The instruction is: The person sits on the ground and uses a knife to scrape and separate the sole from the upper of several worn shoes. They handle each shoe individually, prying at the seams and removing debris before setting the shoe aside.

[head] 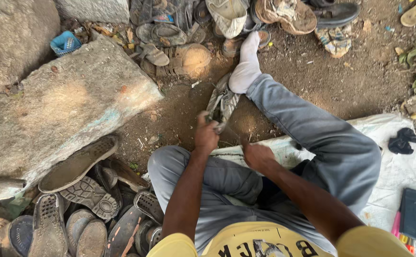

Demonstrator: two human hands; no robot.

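Left hand (206, 134) grips a grey shoe (221, 102) at frame centre, beside the socked foot (246, 66). Right hand (258, 156) is closed just right of it; its contents cannot be told. Worn soles (77, 164) lie piled at lower left.

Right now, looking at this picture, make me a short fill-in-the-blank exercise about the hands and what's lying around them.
1. The left hand grips a worn grey ____ pinned under the foot.
2. The foot stretched out over the dirt wears a ____ sock.
3. The pile of old soles lies on the person's ____ side.
4. The dark flat phone rests on a ____ sack, on the side of the right hand.

Missing words: shoe; white; left; white
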